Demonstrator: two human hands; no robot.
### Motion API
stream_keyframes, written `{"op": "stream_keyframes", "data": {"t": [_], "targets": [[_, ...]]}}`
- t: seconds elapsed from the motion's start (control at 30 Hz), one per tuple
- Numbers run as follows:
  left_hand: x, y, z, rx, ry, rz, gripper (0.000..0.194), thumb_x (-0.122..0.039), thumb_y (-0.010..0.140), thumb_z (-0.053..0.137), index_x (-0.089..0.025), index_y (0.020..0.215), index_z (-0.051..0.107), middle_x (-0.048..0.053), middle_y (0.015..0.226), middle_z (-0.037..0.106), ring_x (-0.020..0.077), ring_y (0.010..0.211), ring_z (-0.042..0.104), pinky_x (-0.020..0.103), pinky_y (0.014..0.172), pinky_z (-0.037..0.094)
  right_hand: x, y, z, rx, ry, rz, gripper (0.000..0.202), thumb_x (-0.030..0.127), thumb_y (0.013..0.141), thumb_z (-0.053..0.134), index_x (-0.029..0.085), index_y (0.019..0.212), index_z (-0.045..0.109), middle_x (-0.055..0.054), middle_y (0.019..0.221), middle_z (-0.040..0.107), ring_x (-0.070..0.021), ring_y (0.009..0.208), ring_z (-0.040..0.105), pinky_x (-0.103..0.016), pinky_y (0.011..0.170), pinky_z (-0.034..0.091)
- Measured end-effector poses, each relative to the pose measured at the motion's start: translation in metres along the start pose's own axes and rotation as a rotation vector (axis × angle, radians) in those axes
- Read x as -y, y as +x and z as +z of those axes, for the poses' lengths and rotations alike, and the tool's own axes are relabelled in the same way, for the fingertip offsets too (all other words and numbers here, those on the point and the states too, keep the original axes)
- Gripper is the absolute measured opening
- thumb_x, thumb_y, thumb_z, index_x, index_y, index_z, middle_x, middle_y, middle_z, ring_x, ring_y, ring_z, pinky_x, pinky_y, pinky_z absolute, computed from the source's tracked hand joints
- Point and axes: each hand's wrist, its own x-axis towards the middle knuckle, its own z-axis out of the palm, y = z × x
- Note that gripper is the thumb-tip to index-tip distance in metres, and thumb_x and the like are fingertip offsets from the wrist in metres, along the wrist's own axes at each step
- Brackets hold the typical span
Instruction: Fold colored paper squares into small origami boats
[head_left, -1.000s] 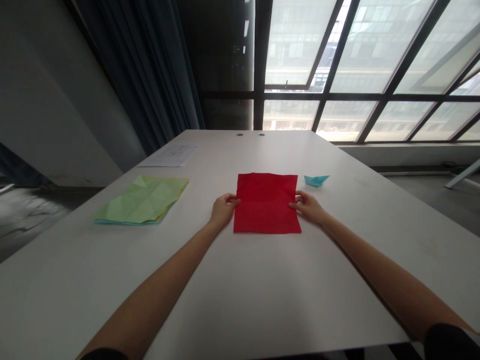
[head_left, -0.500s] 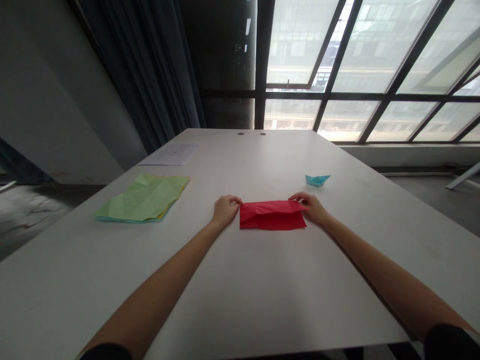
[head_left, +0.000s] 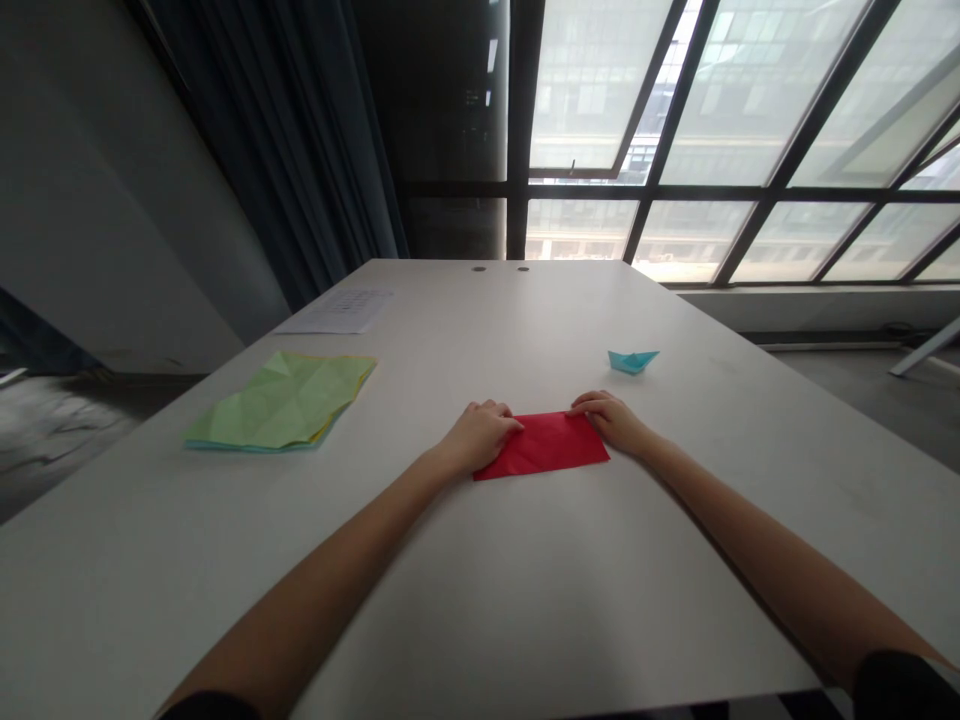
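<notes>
A sheet of red paper [head_left: 551,447], folded into a flat strip, lies on the white table in front of me, slightly turned. My left hand [head_left: 482,436] grips its left end, with the thumb on top and the fingers at the far edge. At the far right corner my right hand [head_left: 606,417] holds the paper with thumb and fingers close together. The red strip's layers lie nearly flat against each other. Beyond the right hand stands a small blue paper boat [head_left: 633,362], touched by neither hand.
To the left lies a stack of creased paper sheets [head_left: 281,400], green on top with yellow and blue edges below. A printed white sheet [head_left: 337,312] lies farther back. The table [head_left: 495,600] reaches toward windows; a dark curtain [head_left: 300,140] hangs at the back left.
The red paper's raised upper layer has come down flat, and the strip has turned a little. My left hand has moved right, onto the paper's left end; the right hand has shifted slightly.
</notes>
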Motion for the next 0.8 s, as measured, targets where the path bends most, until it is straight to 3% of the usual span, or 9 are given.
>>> {"op": "stream_keyframes", "data": {"t": [0.1, 0.2, 0.3, 0.37, 0.57, 0.8], "targets": [[-0.011, 0.001, 0.007, 0.018, 0.037, -0.016, 0.031, -0.017, 0.082, 0.037, -0.025, 0.096, 0.064, 0.006, 0.097, 0.059, 0.0189, 0.089, 0.053, 0.032, 0.081, 0.039, 0.012, 0.002, -0.007, 0.062, -0.152, 0.018, 0.035, 0.012, 0.073, 0.040, 0.023, 0.091, 0.068, -0.005, 0.104, 0.061, -0.0222, 0.099, 0.050, -0.038, 0.089, 0.038], [-0.020, 0.003, 0.016, -0.062, 0.077, -0.107, 0.028, -0.026, 0.084, 0.037, -0.019, 0.096, 0.061, 0.009, 0.098, 0.057, 0.0209, 0.091, 0.051, 0.032, 0.080, 0.041, 0.036, 0.004, -0.007, 0.097, -0.330, 0.031, 0.027, 0.025, 0.077, 0.045, 0.023, 0.094, 0.066, -0.008, 0.110, 0.057, -0.0280, 0.105, 0.045, -0.044, 0.088, 0.036], [-0.026, 0.003, 0.026, -0.115, 0.123, -0.155, 0.032, -0.030, 0.085, 0.034, -0.017, 0.106, 0.055, 0.011, 0.107, 0.055, 0.0234, 0.099, 0.048, 0.037, 0.085, 0.039, 0.061, 0.005, 0.007, 0.155, -0.312, -0.017, 0.038, 0.033, 0.083, 0.041, 0.018, 0.114, 0.054, -0.012, 0.114, 0.055, -0.0254, 0.105, 0.048, -0.041, 0.090, 0.037], [-0.028, 0.003, 0.033, -0.095, 0.112, -0.173, 0.037, -0.028, 0.088, 0.028, -0.016, 0.117, 0.047, 0.011, 0.119, 0.051, 0.0233, 0.109, 0.044, 0.038, 0.090, 0.036, 0.069, 0.005, 0.019, 0.184, -0.260, -0.064, 0.044, 0.032, 0.087, 0.033, 0.014, 0.126, 0.042, -0.013, 0.125, 0.048, -0.0239, 0.116, 0.042, -0.039, 0.097, 0.032], [-0.024, 0.001, 0.044, 0.052, 0.031, -0.225, 0.056, -0.044, 0.087, 0.020, -0.016, 0.136, 0.021, 0.008, 0.143, 0.021, 0.0231, 0.131, 0.019, 0.049, 0.104, 0.015, 0.061, 0.002, 0.036, 0.292, -0.251, -0.036, 0.055, 0.040, 0.090, 0.020, 0.013, 0.138, 0.020, -0.010, 0.142, 0.023, -0.0246, 0.131, 0.020, -0.044, 0.105, 0.020], [-0.019, -0.003, 0.041, 0.088, 0.047, -0.341, 0.071, -0.060, 0.080, 0.021, -0.018, 0.138, 0.017, 0.009, 0.145, 0.012, 0.0262, 0.133, 0.011, 0.051, 0.104, 0.010, 0.056, -0.002, 0.029, 0.333, -0.279, 0.031, 0.061, 0.051, 0.088, 0.016, 0.019, 0.139, 0.011, -0.008, 0.144, 0.017, -0.0247, 0.132, 0.016, -0.048, 0.105, 0.015]]}}
